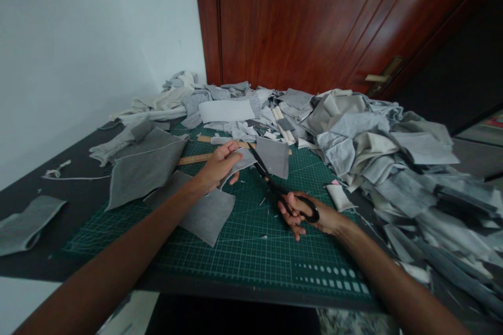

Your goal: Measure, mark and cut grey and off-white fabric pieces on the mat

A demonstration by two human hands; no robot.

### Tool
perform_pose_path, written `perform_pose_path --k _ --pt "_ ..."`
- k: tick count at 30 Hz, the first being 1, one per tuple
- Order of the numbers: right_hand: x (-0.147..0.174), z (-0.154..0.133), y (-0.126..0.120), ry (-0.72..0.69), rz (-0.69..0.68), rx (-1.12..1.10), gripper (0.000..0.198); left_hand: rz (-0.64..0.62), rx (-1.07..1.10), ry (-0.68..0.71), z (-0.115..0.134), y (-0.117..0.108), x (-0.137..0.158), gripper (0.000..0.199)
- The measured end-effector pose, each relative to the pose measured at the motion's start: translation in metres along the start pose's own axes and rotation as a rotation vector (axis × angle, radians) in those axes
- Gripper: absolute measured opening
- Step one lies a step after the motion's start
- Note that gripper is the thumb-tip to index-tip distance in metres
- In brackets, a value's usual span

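Note:
Above the middle of the green cutting mat [251, 261], my left hand [222, 165] pinches a small piece of grey fabric [244, 158]. My right hand [296, 213] has its fingers through the handles of black scissors [271, 180]. The blades point up and to the left, their tips at the right edge of the held fabric. Whether they are cutting into it I cannot tell. A flat grey fabric square [273, 156] lies just behind the blades. Below my left wrist lies another grey fabric piece [212, 214], partly covered by my arm.
Heaps of grey and cream fabric scraps [353, 131] line the back and right of the dark table [35, 167]. Wooden rulers [194, 159] lie behind my left hand. Larger grey fabric [143, 167] is at the left, near a white cord [58, 170]. A wooden door [294, 21] stands behind.

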State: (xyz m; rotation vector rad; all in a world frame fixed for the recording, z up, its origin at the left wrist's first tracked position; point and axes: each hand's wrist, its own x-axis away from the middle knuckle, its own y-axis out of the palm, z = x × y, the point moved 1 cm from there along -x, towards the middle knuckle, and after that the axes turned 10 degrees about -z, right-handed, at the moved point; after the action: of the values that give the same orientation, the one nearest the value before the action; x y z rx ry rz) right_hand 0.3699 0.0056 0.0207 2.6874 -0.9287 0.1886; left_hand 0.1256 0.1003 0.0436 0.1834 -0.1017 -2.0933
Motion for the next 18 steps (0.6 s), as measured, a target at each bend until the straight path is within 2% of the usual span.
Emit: perform_pose_path --k 18 --pt "-0.0018 -0.0011 0.0009 0.013 0.079 0.019 0.059 0.037 0.010 -0.002 -0.0004 -0.0064 -0.0022 0.033"
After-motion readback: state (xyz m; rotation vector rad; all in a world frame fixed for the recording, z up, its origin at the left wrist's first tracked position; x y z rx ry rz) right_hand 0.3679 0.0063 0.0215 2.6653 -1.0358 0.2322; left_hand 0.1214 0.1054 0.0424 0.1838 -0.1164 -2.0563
